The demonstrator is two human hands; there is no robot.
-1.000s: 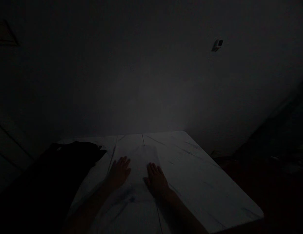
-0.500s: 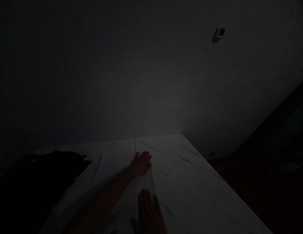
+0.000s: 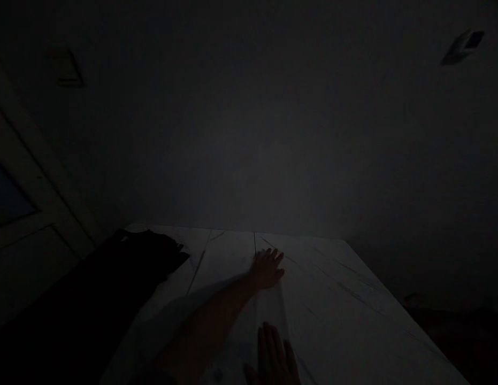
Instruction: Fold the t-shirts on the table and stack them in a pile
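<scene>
In dim light, a white table top [image 3: 332,299] with grey marble-like streaks lies in front of me. My left hand [image 3: 268,268] reaches far across it from the lower left, palm down, its fingers spread and stretched toward the wall. Nearer to me, my right hand [image 3: 274,357] points forward with fingers straight and the thumb out to the left. Under and between the hands is a pale, flat, cloth-like piece [image 3: 273,307], whose right edge shows faintly. Its kind is too dark to make out. Neither hand grips anything that I can see.
A black, cloth-like heap [image 3: 112,283] covers the table's left side. Behind the table rises a plain grey wall [image 3: 249,133], with a small box-like fitting [image 3: 463,47] high on the right. A panelled door [image 3: 44,187] stands at the left.
The view has swung left, so the table and wall fitting sit farther right and the door has come into sight. Both hands keep about the same places on the table.
</scene>
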